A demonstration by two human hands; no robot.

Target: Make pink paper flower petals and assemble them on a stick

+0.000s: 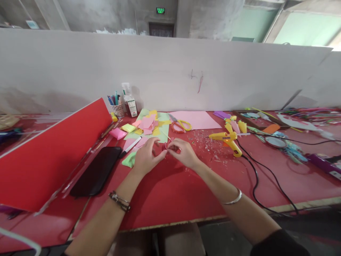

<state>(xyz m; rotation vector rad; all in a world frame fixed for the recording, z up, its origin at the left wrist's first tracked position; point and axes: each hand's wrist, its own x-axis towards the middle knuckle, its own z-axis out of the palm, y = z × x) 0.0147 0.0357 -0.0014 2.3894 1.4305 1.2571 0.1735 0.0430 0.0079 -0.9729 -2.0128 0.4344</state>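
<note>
Both forearms reaching in from the bottom edge, angled toward each other and meeting over the middle of the red table. Left hand palm down, wrist cocked a bit, fingers curled in and pinched on a small pink paper roll. Right hand mirroring it from the other side, fingertips bunched tight on the same paper roll. So the paper roll sits right between the two hands, gripped from both sides, just above the tabletop. Hard to tell exactly which fingers are doing the pinching, too small and a bit blurry.

Beaded bracelet on the left wrist, silver bangle on the right.

Around the hands: black phone lying flat to the left, beside a red divider board. Marker and a green scrap just left of the left hand. Pile of paper scraps behind the hands, scissors with yellow and orange handles next to a pink sheet. Yellow glue gun off to the right, black cord trailing toward the table's front edge. Cup of pens back by the white wall.
</note>
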